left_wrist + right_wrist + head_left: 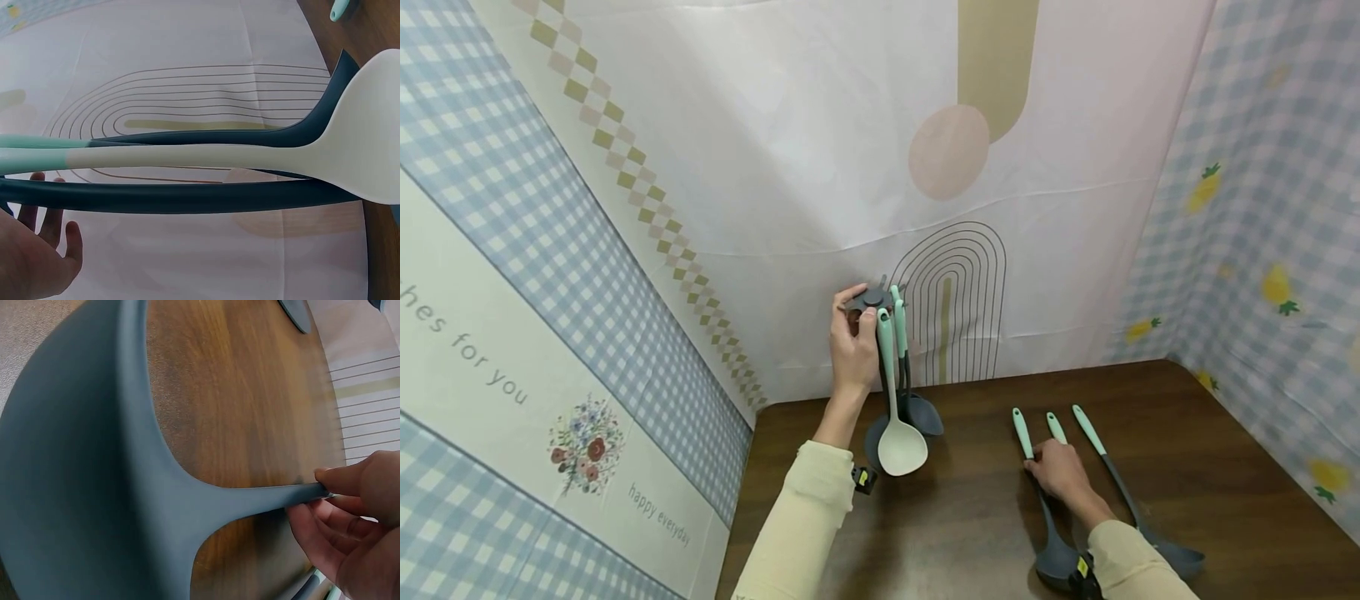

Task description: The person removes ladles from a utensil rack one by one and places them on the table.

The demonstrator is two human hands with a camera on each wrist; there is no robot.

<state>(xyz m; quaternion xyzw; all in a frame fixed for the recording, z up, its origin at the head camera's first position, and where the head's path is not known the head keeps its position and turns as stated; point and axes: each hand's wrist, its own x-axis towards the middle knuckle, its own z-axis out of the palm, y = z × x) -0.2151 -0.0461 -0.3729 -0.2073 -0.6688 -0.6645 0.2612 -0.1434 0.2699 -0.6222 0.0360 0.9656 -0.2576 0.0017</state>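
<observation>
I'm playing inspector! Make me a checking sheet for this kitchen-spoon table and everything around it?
Surface: brown wood-look table.
Job's things: cream spoon and dark hanging utensils at the dark holder; held utensil, middle mint handle and rightmost utensil to the right.
Clutter: nothing seen.
Left hand: grips the dark holder's top.
Right hand: pinches the held utensil's handle; hides part of the middle one.
Cables: nothing seen.
Surroundings: white patterned cloth behind, pineapple-print checked cloth on the right, flower-print checked cloth on the left.
</observation>
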